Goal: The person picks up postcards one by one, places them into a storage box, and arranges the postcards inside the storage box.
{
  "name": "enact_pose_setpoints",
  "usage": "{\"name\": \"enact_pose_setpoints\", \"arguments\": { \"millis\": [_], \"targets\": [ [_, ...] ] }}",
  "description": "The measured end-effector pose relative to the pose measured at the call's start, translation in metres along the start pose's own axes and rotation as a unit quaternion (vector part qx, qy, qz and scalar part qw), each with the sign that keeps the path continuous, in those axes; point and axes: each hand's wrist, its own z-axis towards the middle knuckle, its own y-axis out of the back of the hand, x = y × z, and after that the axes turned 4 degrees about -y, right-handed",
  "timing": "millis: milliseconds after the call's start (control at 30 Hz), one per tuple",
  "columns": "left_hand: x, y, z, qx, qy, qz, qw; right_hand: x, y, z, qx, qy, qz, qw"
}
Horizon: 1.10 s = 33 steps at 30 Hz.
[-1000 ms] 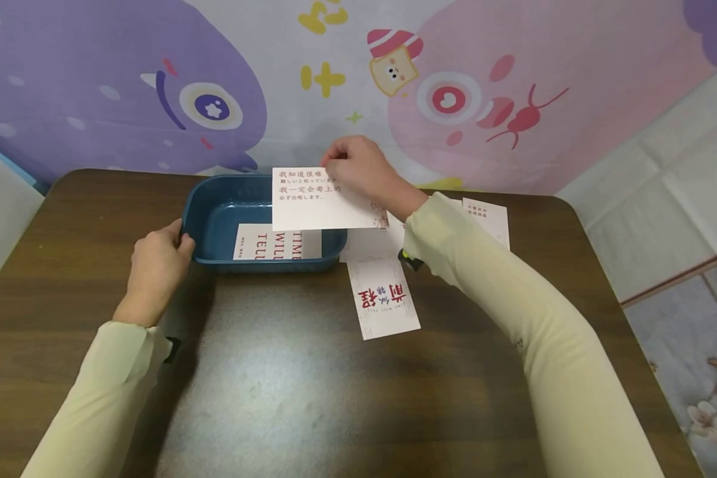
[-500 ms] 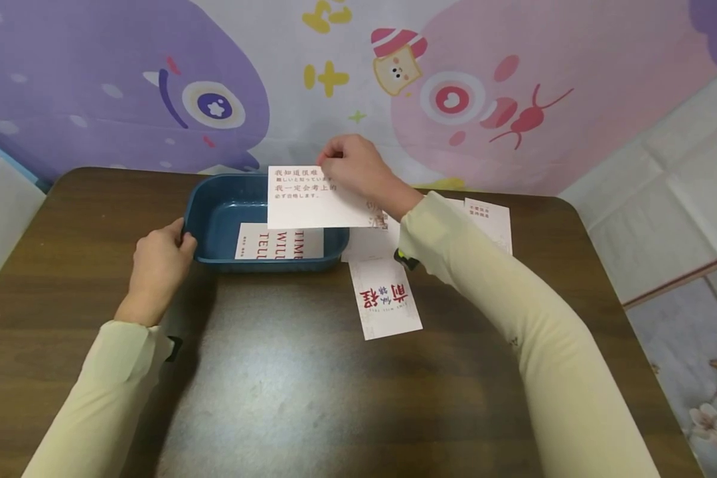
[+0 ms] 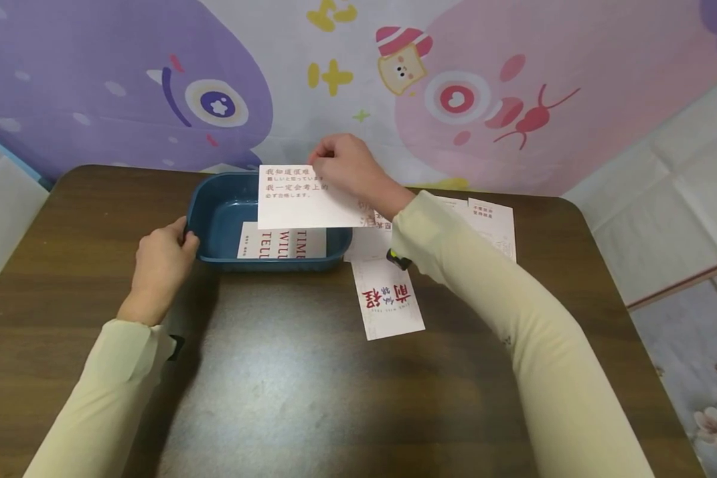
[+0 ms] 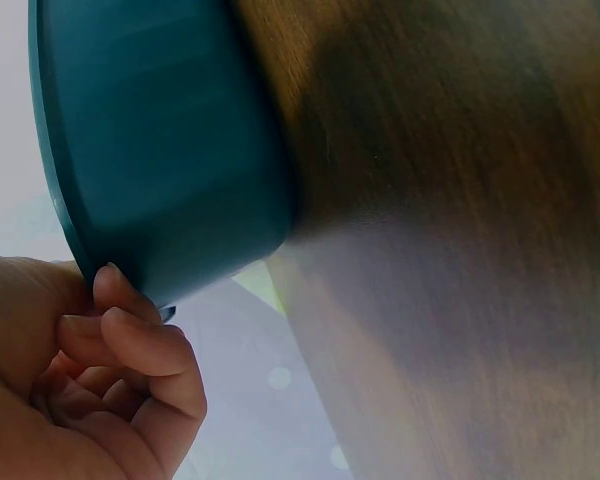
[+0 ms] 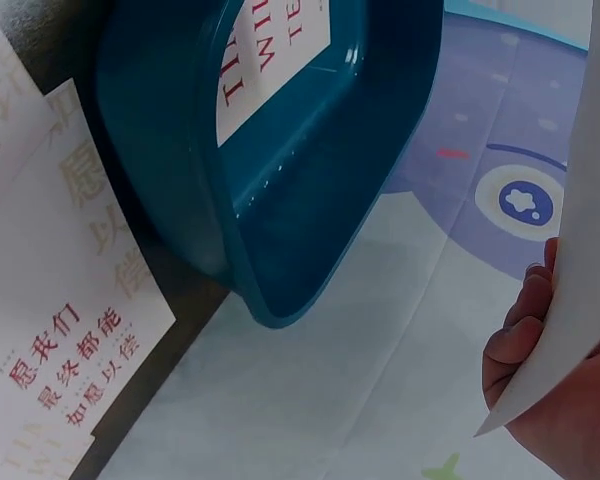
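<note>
A dark blue plastic basin point(image 3: 269, 265) stands toward the back of the table, with a white card point(image 3: 257, 243) printed in red letters lying inside. My left hand point(image 3: 164, 262) grips the basin's left rim; the left wrist view shows its curled fingers point(image 4: 145, 345) at the rim. Above the basin's right part, my right hand point(image 3: 349, 169) pinches another white card point(image 3: 293, 212) by its upper edge. This card bears lines of printed characters and covers part of the basin in the head view. From the right wrist view, the held card point(image 5: 590, 200) hangs slightly bent before the fingers.
Right of the basin, several printed cards point(image 5: 70, 300) lie overlapping, partly under my right forearm in the head view. One card point(image 3: 388, 322) sticks out toward me; another point(image 3: 496, 229) lies farther right. A cartoon-printed cloth point(image 3: 311, 119) hangs behind the brown table point(image 3: 287, 398).
My right hand has moved slightly left with the card, farther over the basin. The left hand keeps its grip on the rim.
</note>
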Motion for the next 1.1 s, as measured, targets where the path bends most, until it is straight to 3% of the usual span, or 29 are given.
{"name": "enact_pose_setpoints", "arguments": {
  "millis": [700,1100],
  "targets": [
    [0.001,0.000,0.000,-0.008,0.000,-0.001,1.0000,0.015,-0.016,0.008,0.009,-0.006,-0.008,0.9999],
    [-0.002,-0.001,0.000,-0.004,0.009,-0.006,0.9999,0.012,-0.025,0.011,0.011,0.006,0.001,0.9999]
  ]
}}
